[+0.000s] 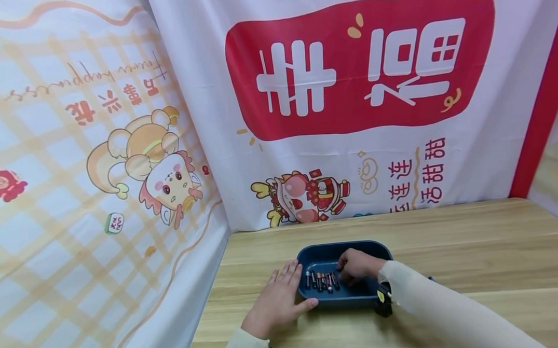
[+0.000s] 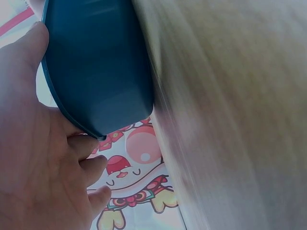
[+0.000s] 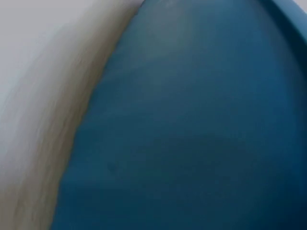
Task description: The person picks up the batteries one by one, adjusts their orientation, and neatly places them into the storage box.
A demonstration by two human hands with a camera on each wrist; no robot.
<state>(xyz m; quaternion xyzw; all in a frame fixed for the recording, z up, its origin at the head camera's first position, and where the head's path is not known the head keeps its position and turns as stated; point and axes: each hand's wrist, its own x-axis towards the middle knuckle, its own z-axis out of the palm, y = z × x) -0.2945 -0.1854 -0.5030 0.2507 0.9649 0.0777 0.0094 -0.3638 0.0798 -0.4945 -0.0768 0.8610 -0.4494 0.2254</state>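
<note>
A dark blue rectangular tub (image 1: 345, 302) with rounded corners sits on the wooden table. Inside, toward its left half, several small dark cylinders that look like batteries (image 1: 319, 282) lie side by side in a row. My left hand (image 1: 277, 298) rests against the tub's left end, fingers spread along the rim and thumb at the near corner; the left wrist view shows the hand (image 2: 43, 143) along the tub's wall (image 2: 96, 62). My right hand (image 1: 355, 265) reaches into the tub, fingers bent down at the row's right end. Whether it pinches a battery, I cannot tell.
The wooden table (image 1: 450, 239) reaches back to a hanging cloth (image 1: 377, 164) with red and white print. Another printed cloth (image 1: 98, 202) hangs along the left side. A small blue item (image 1: 431, 279) shows past the right sleeve. The tub's outer wall (image 3: 192, 120) fills the right wrist view.
</note>
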